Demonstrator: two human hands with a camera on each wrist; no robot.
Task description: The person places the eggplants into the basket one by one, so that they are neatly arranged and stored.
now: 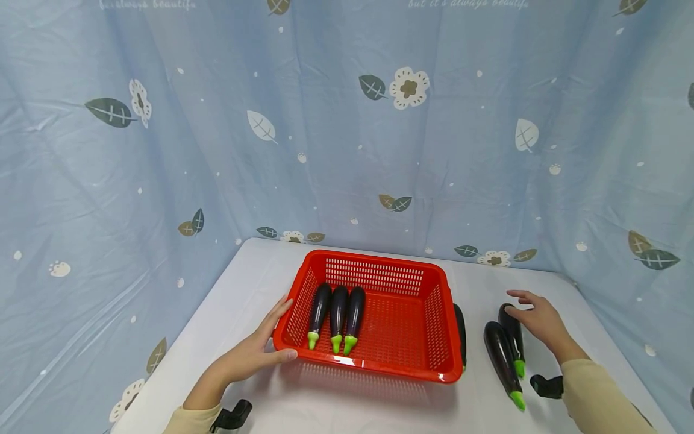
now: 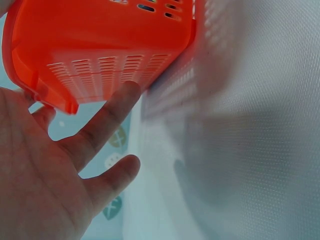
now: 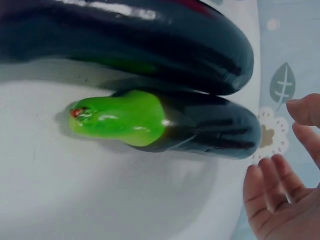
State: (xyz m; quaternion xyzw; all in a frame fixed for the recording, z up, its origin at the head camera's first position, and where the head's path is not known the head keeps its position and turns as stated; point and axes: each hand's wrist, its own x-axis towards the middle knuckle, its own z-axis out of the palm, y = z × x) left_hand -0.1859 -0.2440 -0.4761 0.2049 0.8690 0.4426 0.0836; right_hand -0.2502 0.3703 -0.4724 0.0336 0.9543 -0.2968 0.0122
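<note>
In the head view, my left hand point(image 1: 249, 355) rests against the left front corner of a red plastic basket point(image 1: 387, 369). Its fingers spread along the outside of the basket wall, and the left wrist view shows them fairly straight. Three eggplants point(image 1: 338, 310) with green stems lie side by side in the basket's left part. My right hand point(image 1: 544, 319) hovers at the far end of one eggplant point(image 1: 512, 337), fingers loosely bent and holding nothing. The right wrist view shows a gap between those fingers and the eggplant point(image 3: 210, 125). Another eggplant point(image 1: 501, 361) lies alongside it.
Another dark eggplant point(image 1: 460, 331) sits outside the basket by its right wall, partly hidden by the rim. Everything stands on a white-covered table point(image 1: 325, 410). A blue patterned curtain point(image 1: 347, 150) hangs behind and at both sides.
</note>
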